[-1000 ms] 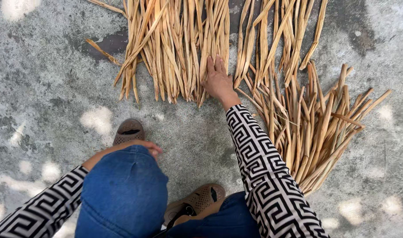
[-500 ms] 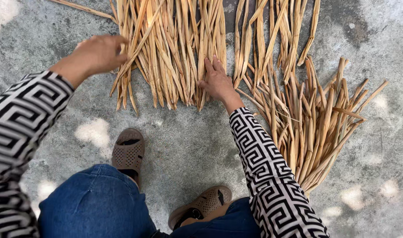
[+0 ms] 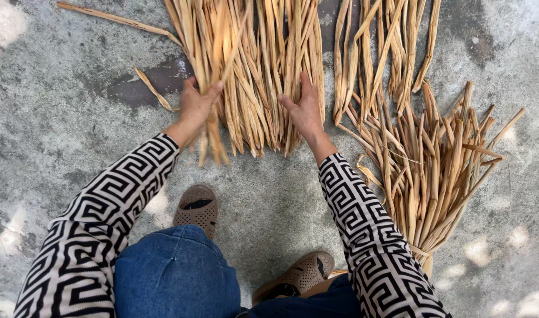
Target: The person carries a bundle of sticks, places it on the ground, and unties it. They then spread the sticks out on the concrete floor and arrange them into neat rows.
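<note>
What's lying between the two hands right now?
In the head view, dried straw-coloured stalks fill the stretch between the left hand, closed on a few stalks, and the right hand, resting flat on them.

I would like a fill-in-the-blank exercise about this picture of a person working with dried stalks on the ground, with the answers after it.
1. The left hand grips a few dried stalks, while the right hand lies ____ on the spread pile.
2. The bundle to the right is tied near its ____ end.
3. The stalks lie on a ground of grey ____.
4. Both sleeves bear a black and ____ pattern.

Missing words: flat; lower; concrete; white
</note>
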`<state>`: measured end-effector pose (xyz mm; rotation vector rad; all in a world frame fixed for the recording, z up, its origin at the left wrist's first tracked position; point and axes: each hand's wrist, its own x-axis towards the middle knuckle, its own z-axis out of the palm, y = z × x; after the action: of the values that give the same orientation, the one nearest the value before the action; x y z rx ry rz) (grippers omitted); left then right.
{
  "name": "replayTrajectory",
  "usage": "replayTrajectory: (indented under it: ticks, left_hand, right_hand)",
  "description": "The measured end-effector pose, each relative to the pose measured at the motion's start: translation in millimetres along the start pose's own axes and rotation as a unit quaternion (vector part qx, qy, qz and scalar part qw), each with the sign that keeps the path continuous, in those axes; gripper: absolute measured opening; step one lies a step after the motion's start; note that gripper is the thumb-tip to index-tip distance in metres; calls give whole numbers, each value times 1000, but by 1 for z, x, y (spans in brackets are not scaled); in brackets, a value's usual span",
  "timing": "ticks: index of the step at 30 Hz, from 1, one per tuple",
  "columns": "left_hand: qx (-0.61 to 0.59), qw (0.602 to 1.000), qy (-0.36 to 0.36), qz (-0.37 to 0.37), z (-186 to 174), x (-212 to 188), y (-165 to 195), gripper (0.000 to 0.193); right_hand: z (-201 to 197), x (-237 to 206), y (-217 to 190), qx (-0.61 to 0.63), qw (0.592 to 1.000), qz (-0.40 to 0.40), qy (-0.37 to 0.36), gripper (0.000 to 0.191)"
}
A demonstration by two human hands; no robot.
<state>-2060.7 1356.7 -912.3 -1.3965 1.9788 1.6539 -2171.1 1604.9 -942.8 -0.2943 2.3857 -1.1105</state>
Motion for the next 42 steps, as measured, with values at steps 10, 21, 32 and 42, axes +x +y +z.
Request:
replayTrajectory:
  ticks: [10,21,32,42]
  left_hand:
    - [47,986,-161,-6,-5,28,-11,98]
    - [-282,954,-48,93,-38,-9,-41,51]
    - [-258,965,5,43,-55,13,-69,65]
    - [58,972,199,112,-88,-12,-24,83]
  right_hand:
    - [39,-19,-52,161,970,120,-138,81]
    - [49,-29,-70,203,979,10,-20,42]
    - [-7,7,-20,213,973,31,78,41]
    - [-30,-3,-12,-136,977,-25,162,65]
